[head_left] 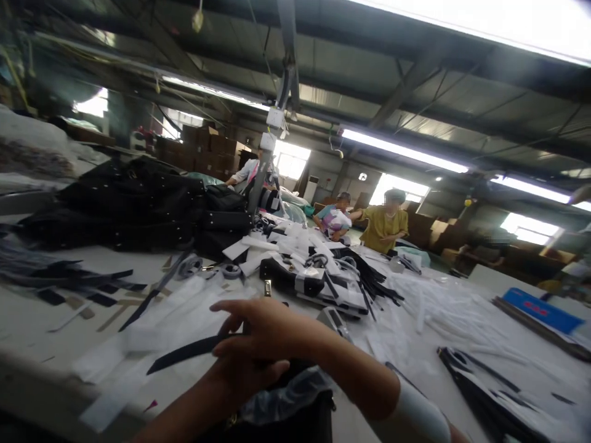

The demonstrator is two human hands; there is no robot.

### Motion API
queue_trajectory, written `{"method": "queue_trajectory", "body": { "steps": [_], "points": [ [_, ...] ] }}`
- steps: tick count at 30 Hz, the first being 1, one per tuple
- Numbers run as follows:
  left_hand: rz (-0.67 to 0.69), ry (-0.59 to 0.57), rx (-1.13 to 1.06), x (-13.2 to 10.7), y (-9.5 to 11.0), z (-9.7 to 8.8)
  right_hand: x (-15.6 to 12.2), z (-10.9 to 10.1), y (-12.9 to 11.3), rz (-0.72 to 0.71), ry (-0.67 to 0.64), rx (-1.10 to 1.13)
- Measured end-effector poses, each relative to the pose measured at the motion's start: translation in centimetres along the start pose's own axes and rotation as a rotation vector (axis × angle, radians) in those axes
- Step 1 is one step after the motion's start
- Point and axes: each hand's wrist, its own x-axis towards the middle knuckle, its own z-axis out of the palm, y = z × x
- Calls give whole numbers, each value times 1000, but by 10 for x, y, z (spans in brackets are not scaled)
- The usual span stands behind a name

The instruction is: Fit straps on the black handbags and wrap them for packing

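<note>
My right hand [263, 326] reaches in from the lower right and crosses over my left hand. Its fingers are bent around a black strap [184, 354], with the index finger stretched out to the left. The strap's free end points down and left. My left hand [244, 369] lies beneath, its thumb pointing right; its other fingers are hidden behind my right hand. Just below both hands is a black bag [295, 424] with clear plastic [290, 394] at its opening. A small gold-coloured metal fitting [268, 287] shows right above my right hand.
White sheets [184, 307] and dark strips [78, 277] lie on the table's left. Black bags [129, 203] are piled behind. Further ahead sits a heap of white pieces [295, 243] and black parts. A blue package [540, 309] lies right. Several people are beyond the table.
</note>
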Motion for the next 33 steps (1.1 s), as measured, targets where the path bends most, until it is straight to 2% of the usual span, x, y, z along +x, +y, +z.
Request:
{"method": "queue_trajectory", "body": {
  "steps": [2, 6, 10, 15, 18, 21, 23, 25, 29, 33],
  "points": [
    [11, -58, -45, 0, 0, -6, 8, -5, 1, 64, -99, 117],
    [27, -131, -211, 3, 5, -21, 23, -14, 1, 134, -92, 442],
    [-54, -262, -524, 1, 14, -35, 37, -26, -13, -11, -257, 724],
    [-67, -330, -613, 2, 19, -45, 52, -46, -37, -166, -415, 814],
    [-62, -353, -644, 0, 10, -50, 51, -57, -40, -223, -454, 821],
    [-77, -345, -651, -7, -3, -54, 42, -64, -33, -213, -332, 817],
    [-96, -328, -633, -14, -8, -54, 33, -66, -25, -149, -211, 764],
    [-104, -265, -609, -21, -10, -53, 21, -65, -17, -53, -119, 615],
    [-112, -65, -566, -30, -9, -48, -5, -53, -4, 144, -81, 285],
    [-134, 8, -532, -37, -12, -45, -26, -38, 6, 258, -75, 142]
  ]
}}
